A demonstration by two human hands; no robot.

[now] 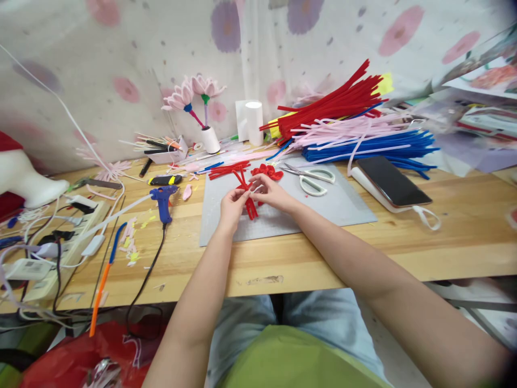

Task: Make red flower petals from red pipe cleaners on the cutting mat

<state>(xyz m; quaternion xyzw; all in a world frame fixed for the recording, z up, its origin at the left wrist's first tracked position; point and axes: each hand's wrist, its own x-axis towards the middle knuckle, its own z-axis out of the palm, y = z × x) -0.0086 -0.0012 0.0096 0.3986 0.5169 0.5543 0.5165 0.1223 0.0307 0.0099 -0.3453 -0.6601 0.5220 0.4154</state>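
Seen from the head camera, the left hand [233, 203] and right hand [270, 191] meet over a grey mat [347, 207], both pinching a bundle of red pipe cleaners [249, 203] whose cut ends splay toward the person. Scissors [313, 179] and a finished red flower [267, 171] lie just beyond the fingers, within reach. The fingers hide the twist itself; loose red stems [228, 169] blur behind.
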